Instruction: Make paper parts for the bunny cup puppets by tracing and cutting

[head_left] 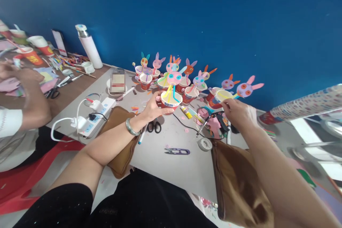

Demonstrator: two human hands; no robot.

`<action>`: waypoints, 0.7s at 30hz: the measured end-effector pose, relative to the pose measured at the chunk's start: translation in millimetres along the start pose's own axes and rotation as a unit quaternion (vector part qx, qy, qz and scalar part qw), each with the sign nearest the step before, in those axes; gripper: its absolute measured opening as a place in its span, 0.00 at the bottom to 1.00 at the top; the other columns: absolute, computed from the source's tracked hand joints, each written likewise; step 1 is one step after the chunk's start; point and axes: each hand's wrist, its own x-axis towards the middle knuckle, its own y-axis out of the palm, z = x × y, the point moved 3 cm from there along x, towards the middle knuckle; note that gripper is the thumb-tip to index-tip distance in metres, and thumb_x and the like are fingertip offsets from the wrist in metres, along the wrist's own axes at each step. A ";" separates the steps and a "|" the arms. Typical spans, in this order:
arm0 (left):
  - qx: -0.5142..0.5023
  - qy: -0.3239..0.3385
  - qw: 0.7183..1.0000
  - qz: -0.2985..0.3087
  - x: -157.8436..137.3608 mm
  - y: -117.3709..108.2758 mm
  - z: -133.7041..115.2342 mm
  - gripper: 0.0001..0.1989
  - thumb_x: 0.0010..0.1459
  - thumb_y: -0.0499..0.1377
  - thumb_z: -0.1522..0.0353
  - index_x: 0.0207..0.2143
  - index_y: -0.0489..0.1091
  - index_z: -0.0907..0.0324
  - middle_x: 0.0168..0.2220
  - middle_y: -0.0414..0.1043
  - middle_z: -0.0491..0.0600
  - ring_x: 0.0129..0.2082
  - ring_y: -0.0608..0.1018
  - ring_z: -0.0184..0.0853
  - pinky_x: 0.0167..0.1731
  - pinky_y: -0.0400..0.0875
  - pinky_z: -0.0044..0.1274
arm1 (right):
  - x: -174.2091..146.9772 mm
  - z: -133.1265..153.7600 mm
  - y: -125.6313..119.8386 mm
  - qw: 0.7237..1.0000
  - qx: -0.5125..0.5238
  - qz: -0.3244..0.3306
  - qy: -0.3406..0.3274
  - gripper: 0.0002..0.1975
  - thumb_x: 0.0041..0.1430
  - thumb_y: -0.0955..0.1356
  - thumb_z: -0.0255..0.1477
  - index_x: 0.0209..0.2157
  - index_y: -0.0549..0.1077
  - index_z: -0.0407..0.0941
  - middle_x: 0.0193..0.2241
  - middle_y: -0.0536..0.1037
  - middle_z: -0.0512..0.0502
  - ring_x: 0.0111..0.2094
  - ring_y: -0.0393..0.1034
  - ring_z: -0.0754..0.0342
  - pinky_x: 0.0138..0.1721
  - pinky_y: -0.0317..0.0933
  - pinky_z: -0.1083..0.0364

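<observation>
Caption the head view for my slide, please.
Left hand holding a rabbit cup, right hand at another, by a blue wall.

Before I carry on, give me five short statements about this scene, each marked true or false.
1. The left hand holds a paper cup. True.
2. The bracelet is on the right wrist. False: it is on the left.
3. The purple snips lie on the table. True.
4. The power strip has nothing plugged in. False: there are plugs in it.
5. The tape roll lies to the right of the snips. True.
</observation>
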 end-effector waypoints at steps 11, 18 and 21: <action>-0.027 -0.005 0.999 0.019 -1.1 4.7 -7.9 0.36 0.41 0.77 0.56 0.49 0.66 0.59 0.42 0.77 0.50 0.39 0.80 0.38 0.39 0.79 0.32 | 28.4 17.9 44.7 0.997 0.009 0.048 -0.067 0.18 0.70 0.58 0.35 0.42 0.78 0.43 0.42 0.82 0.36 0.36 0.72 0.47 0.30 0.51 0.52; 0.001 -0.012 1.000 0.008 -1.8 3.2 -11.1 0.38 0.41 0.77 0.54 0.49 0.66 0.59 0.43 0.78 0.52 0.43 0.81 0.41 0.42 0.80 0.35 | 39.1 16.7 46.6 0.991 -0.048 0.086 -0.086 0.17 0.70 0.58 0.34 0.42 0.77 0.46 0.42 0.81 0.38 0.35 0.74 0.46 0.29 0.49 0.52; 0.017 -0.014 1.000 0.009 -1.7 2.6 -11.6 0.37 0.41 0.76 0.53 0.48 0.66 0.58 0.43 0.77 0.52 0.44 0.80 0.43 0.43 0.80 0.36 | 39.9 13.6 43.0 0.987 -0.066 0.105 -0.100 0.16 0.70 0.58 0.30 0.41 0.77 0.45 0.41 0.81 0.37 0.33 0.73 0.47 0.28 0.48 0.52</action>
